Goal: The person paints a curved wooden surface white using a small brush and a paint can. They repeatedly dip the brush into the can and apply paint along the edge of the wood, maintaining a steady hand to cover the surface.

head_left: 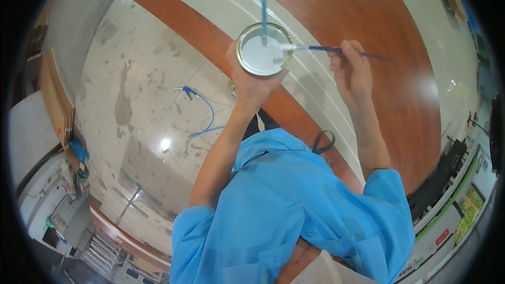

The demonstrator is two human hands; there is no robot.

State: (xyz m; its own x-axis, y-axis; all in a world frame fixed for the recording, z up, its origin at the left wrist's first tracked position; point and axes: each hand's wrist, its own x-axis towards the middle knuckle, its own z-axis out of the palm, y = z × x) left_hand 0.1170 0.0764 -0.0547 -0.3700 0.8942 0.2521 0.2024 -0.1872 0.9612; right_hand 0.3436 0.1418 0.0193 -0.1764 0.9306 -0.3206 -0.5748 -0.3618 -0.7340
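Observation:
My left hand (252, 88) is wrapped round an open round can (242, 66) and holds it over the edge of a red-brown wood-look panel. Pale grey-white paint (259, 58) lies inside. Between the closed fingers of my right hand (351, 68) is a slim paintbrush (326, 49) with a dark blue handle, held almost level. White paint coats its bristles, which reach over the can's right rim. A thin blue rod or line (263, 5) runs from the top of the view down to the can's mouth; I cannot tell what it is.
A large glossy red-brown panel (389, 105) with pale bands lies ahead and to the right. On the stained floor (126, 100) at left is a blue air blow gun (188, 92) with its hose. Brown boards (55, 94) lean at far left; equipment (447, 221) stands at lower right.

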